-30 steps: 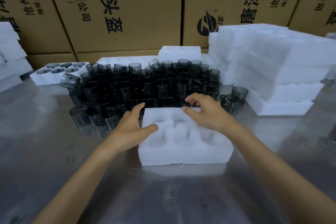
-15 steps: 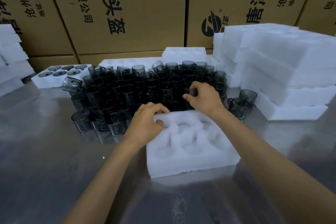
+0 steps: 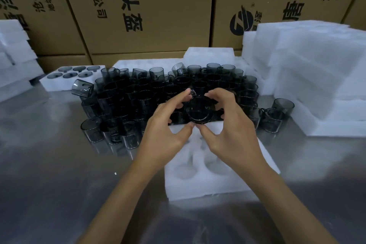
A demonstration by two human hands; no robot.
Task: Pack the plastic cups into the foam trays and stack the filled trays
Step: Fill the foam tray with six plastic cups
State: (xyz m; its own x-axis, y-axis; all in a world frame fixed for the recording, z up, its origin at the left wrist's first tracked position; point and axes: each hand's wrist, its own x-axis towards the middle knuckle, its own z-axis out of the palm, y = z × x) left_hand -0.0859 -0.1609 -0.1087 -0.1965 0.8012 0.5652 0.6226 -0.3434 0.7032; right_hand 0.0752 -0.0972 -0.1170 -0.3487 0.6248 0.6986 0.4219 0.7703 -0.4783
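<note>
A dark smoky plastic cup (image 3: 199, 110) is held tipped toward me, its round mouth or base facing the camera, above the far edge of a white foam tray (image 3: 210, 182). My left hand (image 3: 168, 130) grips its left side with thumb below and fingers above. My right hand (image 3: 227, 127) grips its right side the same way. The tray's round pockets that show hold nothing. Behind the hands stands a dense cluster of several dark cups (image 3: 138, 93) on the steel table.
A filled foam tray (image 3: 65, 83) lies at the back left. Tall stacks of white foam trays (image 3: 316, 77) rise on the right, more foam (image 3: 13, 61) on the left. Cardboard boxes (image 3: 142, 6) wall off the back. A few loose cups (image 3: 277, 113) stand near the right stack.
Both hands left the tray's far edge and the cup cluster and came together; they now hold one cup lifted between them over the tray.
</note>
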